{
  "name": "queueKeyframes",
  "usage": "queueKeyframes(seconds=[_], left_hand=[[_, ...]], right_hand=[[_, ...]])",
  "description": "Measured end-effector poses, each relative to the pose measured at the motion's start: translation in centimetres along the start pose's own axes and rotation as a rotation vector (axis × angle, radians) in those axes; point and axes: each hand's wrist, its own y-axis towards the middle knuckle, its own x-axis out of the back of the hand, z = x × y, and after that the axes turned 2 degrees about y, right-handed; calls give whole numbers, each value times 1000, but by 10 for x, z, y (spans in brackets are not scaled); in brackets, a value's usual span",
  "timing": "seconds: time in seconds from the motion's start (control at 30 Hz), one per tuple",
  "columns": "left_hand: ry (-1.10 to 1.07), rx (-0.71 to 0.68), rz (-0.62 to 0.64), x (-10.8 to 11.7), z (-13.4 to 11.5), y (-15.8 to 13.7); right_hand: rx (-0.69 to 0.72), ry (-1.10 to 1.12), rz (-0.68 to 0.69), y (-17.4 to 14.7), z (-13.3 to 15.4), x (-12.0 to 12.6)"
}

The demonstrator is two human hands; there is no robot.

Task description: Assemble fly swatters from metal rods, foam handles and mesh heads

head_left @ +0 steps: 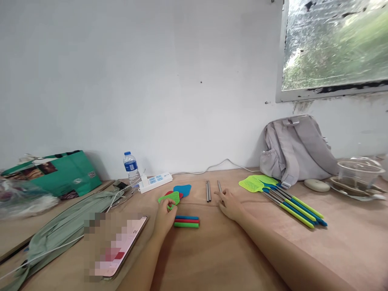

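Both forearms [266,242] come in low over the table [197,262]. The left hand [164,217] seems to pinch the narrow end of a green mesh head [170,197], its broad part just beyond the fingers; a red mesh head [180,195] and a blue mesh head [183,190] lie behind it. The right hand [230,205] has its fingertips at the near end of a metal rod [219,185]; whether they grip it I cannot tell. Two more rods [208,191] lie just left of that hand, and three coloured tubes [187,221] just right of the left hand. I judge the step to be taking up loose parts; next, a sure pinch on the rod seems called for, clear of its neighbours.
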Motion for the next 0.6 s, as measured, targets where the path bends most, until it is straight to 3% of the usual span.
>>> queueKeyframes(seconds=[0.17,0.23,0.37,0.6], left_hand=[[130,-284,492,6,-19,-12],[240,-396,616,8,-25,-16],[353,-491,685,11,-28,-18],[394,-533,745,9,-30,-19]], right_hand=[[-75,39,-5,11,-5,-8],[-106,65,-18,9,-10,-8],[-139,167,-71,-3,-22,-5],[-174,501,-272,-31,-32,0]])
